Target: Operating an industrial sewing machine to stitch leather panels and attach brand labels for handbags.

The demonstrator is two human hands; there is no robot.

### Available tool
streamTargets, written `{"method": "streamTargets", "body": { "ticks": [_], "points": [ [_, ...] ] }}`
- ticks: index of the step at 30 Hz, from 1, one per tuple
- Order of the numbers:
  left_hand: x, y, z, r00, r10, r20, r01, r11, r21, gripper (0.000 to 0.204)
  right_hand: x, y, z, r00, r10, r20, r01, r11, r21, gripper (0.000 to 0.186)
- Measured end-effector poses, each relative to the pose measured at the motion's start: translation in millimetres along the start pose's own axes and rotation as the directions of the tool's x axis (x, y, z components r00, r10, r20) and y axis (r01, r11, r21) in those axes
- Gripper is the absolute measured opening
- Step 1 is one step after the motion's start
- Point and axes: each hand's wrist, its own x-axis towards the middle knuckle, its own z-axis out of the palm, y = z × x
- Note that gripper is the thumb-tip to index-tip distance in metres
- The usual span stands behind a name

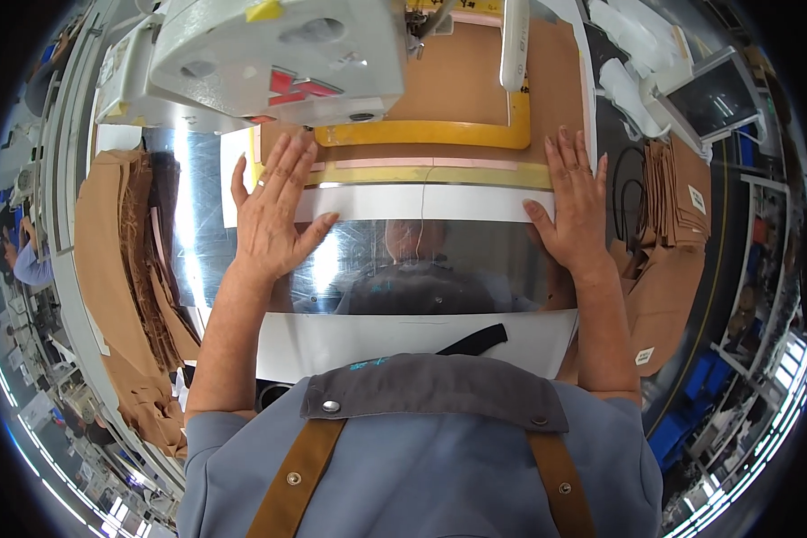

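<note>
- Pale machine head [269, 67]: overhangs the yellow frame [421, 134] at its left; should it move, the nearby left fingertips might be pinched.
- Steel plate [484, 260]: on the near side of the frame, shiny; its smooth surface could let material slide askew if pushed unevenly.
- Brown panel [560, 85]: under the frame, showing through its opening and past its right side; unequal hand pressure might wrinkle or twist it.
- Left hand [276, 206]: palm down, fingers extended, thumb spread, gripping nothing, just beside the frame's near-left corner.
- Right hand [572, 206]: likewise flat and spread, holding nothing, fingers on the panel right of the frame's near-right corner.
- Loose thread [422, 202]: trails nearward from the frame; left lying there, it could snag or get trapped.
</note>
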Motion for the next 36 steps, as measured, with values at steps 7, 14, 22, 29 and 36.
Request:
{"method": "streamTargets", "body": {
  "ticks": [7,14,22,29,36],
  "points": [
    [-10,8,4,0.999,-0.021,0.038,0.022,1.000,-0.022,0.076,-9,-3,5,1.000,0.020,0.016,-0.020,1.000,0.019,0.076],
    [-11,10,7,0.998,-0.054,-0.011,0.054,0.999,-0.008,0.074,-12,0,4,0.996,0.056,-0.063,-0.054,0.998,0.033,0.069],
    [-23,12,14,0.989,-0.131,-0.068,0.134,0.990,0.039,0.080,-14,0,8,0.985,0.084,-0.153,-0.069,0.992,0.105,0.062],
    [-24,11,14,0.976,-0.188,-0.110,0.188,0.982,-0.008,0.072,-16,1,9,0.987,0.078,-0.141,-0.068,0.995,0.073,0.064],
    [-26,9,17,0.964,-0.225,-0.143,0.236,0.969,0.068,0.067,-14,3,18,0.984,0.098,-0.147,-0.085,0.992,0.092,0.073]
  ]
}}
